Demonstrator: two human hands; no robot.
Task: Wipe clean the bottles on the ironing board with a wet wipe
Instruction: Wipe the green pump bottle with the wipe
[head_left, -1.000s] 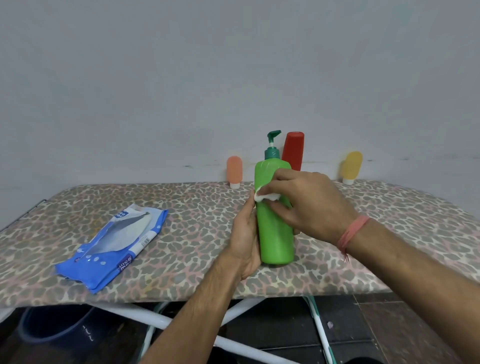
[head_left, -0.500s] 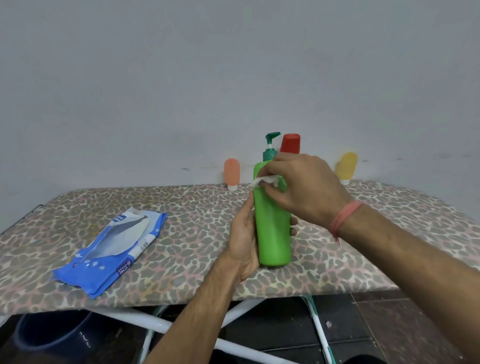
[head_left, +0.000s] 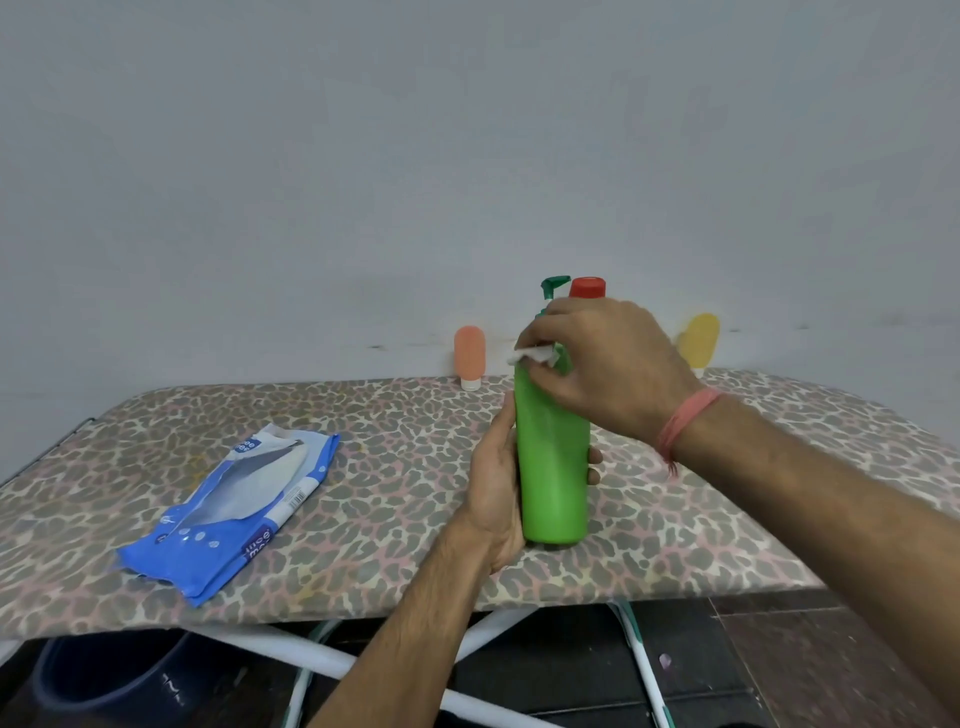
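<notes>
A tall green pump bottle (head_left: 554, 467) stands upright near the front edge of the leopard-print ironing board (head_left: 363, 519). My left hand (head_left: 493, 488) grips its lower body from the left, fingertips showing on the far side. My right hand (head_left: 602, 364) holds a small white wet wipe (head_left: 532, 355) against the bottle's shoulder, just under the dark green pump head. Behind it a red bottle (head_left: 587, 287) shows only its top. An orange tube (head_left: 469, 356) and a yellow tube (head_left: 701, 340) stand on their caps by the wall.
A blue wet wipe pack (head_left: 234, 512) lies flat on the board's left part. A grey wall rises right behind the board. White board legs (head_left: 311, 660) and a dark blue bucket (head_left: 109, 675) sit below the front edge.
My right hand has slid the wipe up the green bottle from its upper body to the shoulder by the pump. My left hand has kept its grip.
</notes>
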